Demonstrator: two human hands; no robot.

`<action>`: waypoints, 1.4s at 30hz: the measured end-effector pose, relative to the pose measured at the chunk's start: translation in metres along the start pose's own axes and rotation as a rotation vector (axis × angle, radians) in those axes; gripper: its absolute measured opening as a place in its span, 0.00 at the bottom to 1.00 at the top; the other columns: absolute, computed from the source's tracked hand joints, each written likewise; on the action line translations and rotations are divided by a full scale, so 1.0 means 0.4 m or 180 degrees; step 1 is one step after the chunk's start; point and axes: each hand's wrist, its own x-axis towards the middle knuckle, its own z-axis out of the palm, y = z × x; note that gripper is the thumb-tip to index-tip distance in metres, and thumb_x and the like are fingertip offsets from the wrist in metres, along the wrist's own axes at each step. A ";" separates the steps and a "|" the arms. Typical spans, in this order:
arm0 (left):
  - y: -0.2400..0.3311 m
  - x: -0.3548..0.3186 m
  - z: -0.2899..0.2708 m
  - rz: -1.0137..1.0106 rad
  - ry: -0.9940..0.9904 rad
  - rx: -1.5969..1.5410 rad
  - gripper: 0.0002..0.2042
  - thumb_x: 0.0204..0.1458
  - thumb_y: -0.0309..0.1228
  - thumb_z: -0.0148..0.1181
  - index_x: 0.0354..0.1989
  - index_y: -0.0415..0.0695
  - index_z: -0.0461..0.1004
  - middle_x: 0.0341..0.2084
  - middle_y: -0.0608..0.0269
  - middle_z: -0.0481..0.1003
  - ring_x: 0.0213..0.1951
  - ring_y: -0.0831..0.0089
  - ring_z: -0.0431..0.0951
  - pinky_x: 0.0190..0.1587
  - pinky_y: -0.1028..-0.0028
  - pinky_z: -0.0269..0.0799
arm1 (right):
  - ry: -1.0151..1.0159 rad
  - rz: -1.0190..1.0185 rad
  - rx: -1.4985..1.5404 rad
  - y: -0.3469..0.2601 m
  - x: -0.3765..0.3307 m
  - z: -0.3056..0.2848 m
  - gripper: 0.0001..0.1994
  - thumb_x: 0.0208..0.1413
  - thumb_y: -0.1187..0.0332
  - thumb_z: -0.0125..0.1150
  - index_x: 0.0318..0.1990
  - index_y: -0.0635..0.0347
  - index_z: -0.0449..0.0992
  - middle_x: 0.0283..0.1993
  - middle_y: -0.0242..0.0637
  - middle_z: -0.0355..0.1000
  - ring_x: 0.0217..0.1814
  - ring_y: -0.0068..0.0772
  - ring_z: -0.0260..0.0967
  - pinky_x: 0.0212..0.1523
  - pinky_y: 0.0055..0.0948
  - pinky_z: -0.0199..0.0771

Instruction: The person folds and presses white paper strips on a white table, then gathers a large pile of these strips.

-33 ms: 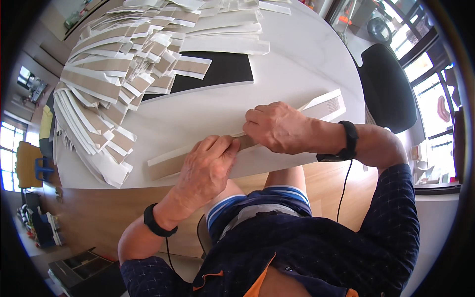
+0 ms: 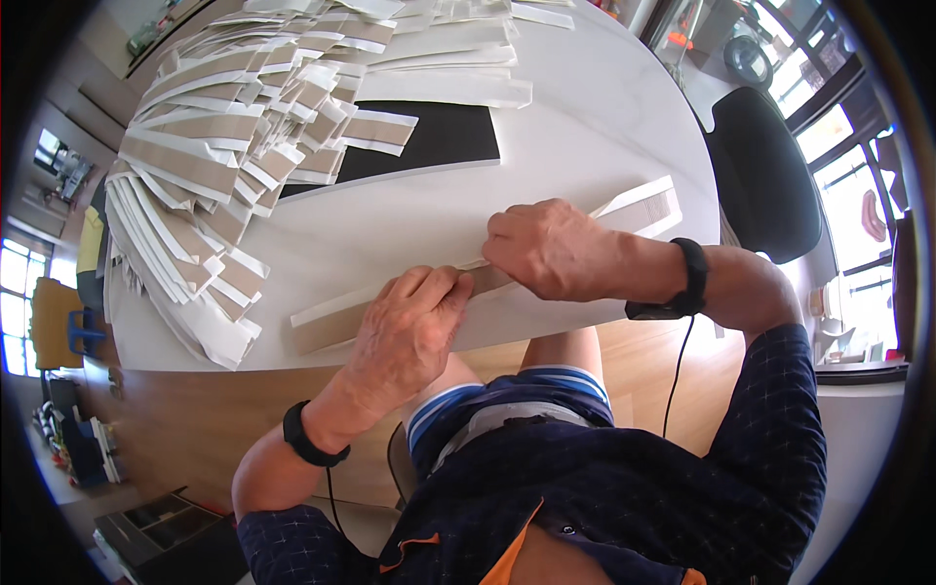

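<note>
A long brown paper strip with white edges (image 2: 329, 326) lies slantwise near the table's front edge, its far right end raised a little off the surface. My left hand (image 2: 411, 327) is closed on the strip near its middle, fingers bent and thumb pressed close to them. Just to the right, my right hand (image 2: 551, 250) is curled with its fingertips pinching the same strip. Between the two hands a short brown stretch shows. The fingertips of the right hand are partly hidden behind its knuckles.
A large heap of similar brown-and-white strips (image 2: 185, 161) covers the table's left side, partly over a black flat board (image 2: 444, 136). White strips (image 2: 444, 90) lie behind it. The white table (image 2: 614, 107) has a curved edge; a black chair (image 2: 765, 175) stands at the right.
My right hand has shifted very slightly to the right along the strip. My left hand and the strip look the same.
</note>
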 end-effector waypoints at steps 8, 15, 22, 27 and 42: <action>-0.002 -0.012 -0.004 0.0001 0.0042 0.0000 0.17 0.53 0.22 0.65 0.52 0.35 0.81 0.45 0.55 0.78 0.49 0.53 0.78 0.53 0.59 0.76 | -0.0063 -0.0210 0.0388 0.019 0.007 0.001 0.03 0.54 0.74 0.64 0.33 0.61 0.76 0.34 0.38 0.71 0.37 0.43 0.75 0.36 0.41 0.79; 0.023 0.020 -0.012 0.0014 0.0056 0.0051 0.16 0.53 0.20 0.63 0.52 0.33 0.80 0.46 0.53 0.77 0.47 0.51 0.77 0.51 0.57 0.74 | -0.0375 0.0115 -0.0193 0.005 0.003 0.027 0.07 0.56 0.67 0.62 0.34 0.63 0.78 0.38 0.45 0.76 0.40 0.47 0.80 0.39 0.44 0.83; 0.005 0.001 -0.003 -0.0077 0.0054 0.0010 0.17 0.53 0.21 0.65 0.53 0.34 0.80 0.47 0.55 0.77 0.49 0.52 0.77 0.53 0.58 0.75 | 0.0051 0.0258 0.0828 0.089 -0.006 -0.050 0.04 0.61 0.71 0.64 0.38 0.61 0.80 0.37 0.43 0.77 0.42 0.51 0.78 0.44 0.47 0.79; 0.000 -0.002 0.005 -0.0020 0.0091 -0.0055 0.19 0.51 0.22 0.67 0.54 0.35 0.81 0.48 0.57 0.77 0.50 0.54 0.77 0.55 0.58 0.75 | -0.0569 0.0311 0.0971 0.099 -0.048 -0.117 0.06 0.56 0.72 0.72 0.39 0.61 0.82 0.38 0.41 0.79 0.43 0.48 0.78 0.44 0.44 0.81; 0.008 0.003 0.006 -0.0042 0.0092 0.0037 0.19 0.51 0.23 0.68 0.53 0.36 0.80 0.47 0.57 0.76 0.51 0.54 0.78 0.55 0.59 0.75 | -0.0464 0.0296 -0.0258 0.109 -0.128 -0.078 0.03 0.57 0.75 0.68 0.35 0.62 0.78 0.33 0.39 0.75 0.35 0.44 0.76 0.36 0.40 0.79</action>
